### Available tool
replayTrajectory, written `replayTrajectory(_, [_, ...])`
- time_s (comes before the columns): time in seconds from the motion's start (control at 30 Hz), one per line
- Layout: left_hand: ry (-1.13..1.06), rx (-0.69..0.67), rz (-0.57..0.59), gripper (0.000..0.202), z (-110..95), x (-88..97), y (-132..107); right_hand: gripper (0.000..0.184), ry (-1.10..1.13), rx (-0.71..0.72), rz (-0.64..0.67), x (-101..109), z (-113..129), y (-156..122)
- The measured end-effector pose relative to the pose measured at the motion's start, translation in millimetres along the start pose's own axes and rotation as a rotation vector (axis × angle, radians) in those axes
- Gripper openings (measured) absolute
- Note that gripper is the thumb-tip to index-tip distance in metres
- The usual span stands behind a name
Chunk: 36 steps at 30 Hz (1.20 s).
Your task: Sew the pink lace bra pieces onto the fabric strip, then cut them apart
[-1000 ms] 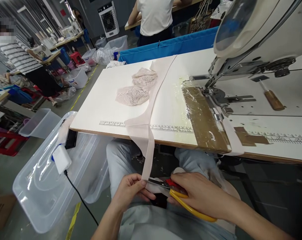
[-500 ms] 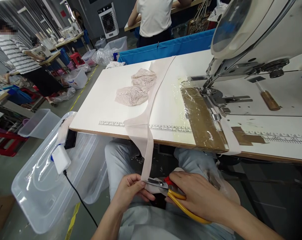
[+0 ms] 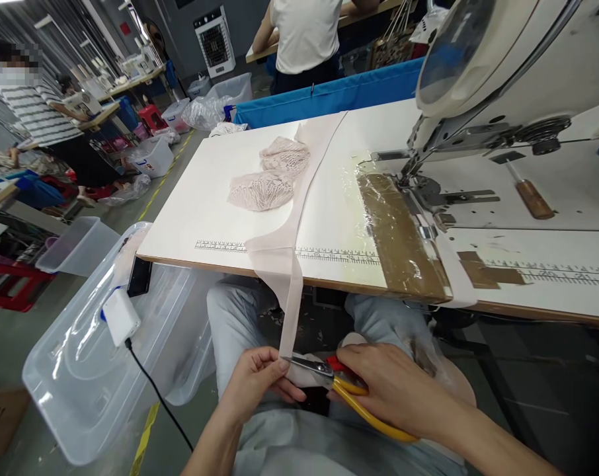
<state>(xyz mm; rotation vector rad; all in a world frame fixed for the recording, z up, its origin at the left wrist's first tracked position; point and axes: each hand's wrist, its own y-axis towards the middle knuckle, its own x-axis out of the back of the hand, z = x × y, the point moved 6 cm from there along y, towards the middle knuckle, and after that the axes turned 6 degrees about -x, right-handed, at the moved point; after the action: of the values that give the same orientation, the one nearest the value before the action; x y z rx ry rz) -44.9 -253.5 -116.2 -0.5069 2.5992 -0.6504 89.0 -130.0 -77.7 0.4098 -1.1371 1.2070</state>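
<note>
A pale pink fabric piece with lace cups (image 3: 267, 188) lies on the white sewing table, and its band (image 3: 293, 301) hangs over the front edge toward my lap. My left hand (image 3: 262, 380) pinches the lower end of that band between thumb and fingers. In my right hand (image 3: 383, 380) are scissors (image 3: 352, 396) with yellow and red handles. Their blades point left and meet the band's end right by my left thumb; whether they are fully closed I cannot tell. Some pale fabric shows behind the blades.
A sewing machine (image 3: 478, 132) stands on the right of the table (image 3: 190, 198), near a wooden-handled screwdriver (image 3: 532, 198). Left of my legs is a lidded clear plastic bin (image 3: 81, 370) bearing a white charger (image 3: 121, 316) and a phone (image 3: 139, 276). Other people work farther back.
The scissor blades have shifted slightly at the band's end and look closer together. Both hands stay in nearly the same place, and the fabric on the table has not moved.
</note>
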Motion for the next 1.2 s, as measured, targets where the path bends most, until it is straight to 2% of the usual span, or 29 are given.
replayTrajectory(0.2, [0.047, 0.004, 0.022, 0.048, 3, 0.2, 1, 0.029, 0.039, -0.023, -0.008, -2, 5, 6])
replayTrajectory(0.3, [0.158, -0.016, 0.057, 0.048, -2, 4.5, 1, 0.034, 0.073, -0.052, -0.022, -4, 2, 3])
replayTrajectory(0.37, [0.337, -0.16, -0.034, 0.048, -18, 13.4, 5, 0.04, 0.103, -0.077, -0.037, -6, 0, -3])
replayTrajectory(0.47, [0.624, -0.515, -0.322, 0.041, -56, 21.5, 13, 0.038, 0.17, -0.097, -0.052, -12, -2, -16])
replayTrajectory(0.5, [0.69, -0.618, -0.388, 0.039, -67, 18.4, 17, 0.036, 0.196, -0.102, -0.059, -15, -2, -20])
replayTrajectory(0.57, [0.764, -0.761, -0.425, 0.035, -80, 5.1, 28, 0.034, 0.248, -0.113, -0.075, -19, -1, -27])
replayTrajectory(0.67, [0.751, -0.798, -0.396, 0.026, -81, -12.1, 45, 0.032, 0.313, -0.143, -0.104, -26, -3, -37])
replayTrajectory(0.73, [0.715, -0.737, -0.383, 0.034, -72, -9.9, 49, 0.03, 0.348, -0.164, -0.126, -29, -9, -44])
replayTrajectory(0.77, [0.702, -0.701, -0.397, 0.038, -66, -2.4, 48, 0.029, 0.364, -0.178, -0.146, -30, -14, -47])
replayTrajectory(0.83, [0.684, -0.624, -0.468, 0.045, -51, 24.4, 36, 0.029, 0.403, -0.211, -0.197, -32, -24, -55])
replayTrajectory(0.93, [0.674, -0.511, -0.616, 0.051, -29, 74.6, 6, 0.029, 0.488, -0.247, -0.263, -34, -39, -65])
replayTrajectory(1.0, [0.688, -0.455, -0.678, 0.054, -19, 93.7, -17, 0.028, 0.542, -0.247, -0.28, -37, -43, -67])
replayTrajectory(1.07, [0.667, -0.397, -0.618, 0.051, -11, 89.2, -35, 0.03, 0.581, -0.249, -0.306, -37, -44, -66])
replayTrajectory(1.1, [0.606, -0.355, -0.517, 0.05, -8, 77.5, -39, 0.031, 0.595, -0.251, -0.32, -35, -44, -64])
replayTrajectory(1.2, [0.291, -0.23, -0.078, 0.049, -8, 16.6, -39, 0.035, 0.627, -0.249, -0.318, -30, -40, -57])
